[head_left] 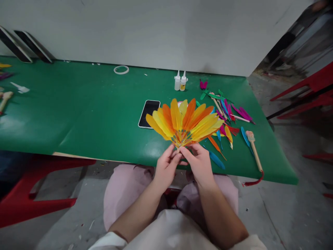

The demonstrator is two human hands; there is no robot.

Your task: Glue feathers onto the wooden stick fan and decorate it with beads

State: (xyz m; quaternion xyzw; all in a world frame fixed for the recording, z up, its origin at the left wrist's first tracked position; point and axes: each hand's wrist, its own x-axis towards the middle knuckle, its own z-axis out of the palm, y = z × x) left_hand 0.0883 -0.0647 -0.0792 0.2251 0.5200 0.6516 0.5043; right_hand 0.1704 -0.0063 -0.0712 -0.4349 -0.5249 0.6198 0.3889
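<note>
A feather fan (pixel 183 119) of yellow and orange feathers spreads out above the near edge of the green table. Its feather stems gather at a narrow base, where a bit of wooden handle shows. My left hand (pixel 166 165) pinches that base from the left, thumb and fingers closed. From the right, my right hand (pixel 199 163) grips the same spot, its thumb near the lowest stems. The fan partly covers a phone (pixel 148 113) and some loose feathers behind it. Most of the handle is hidden by my fingers.
Loose coloured feathers (pixel 226 107) lie to the right, near a wooden stick with a red tassel (pixel 255 151). Two small glue bottles (pixel 180 83) stand by the wall. A white ring (pixel 121 70) lies farther left. A red stool (pixel 44 208) stands at lower left.
</note>
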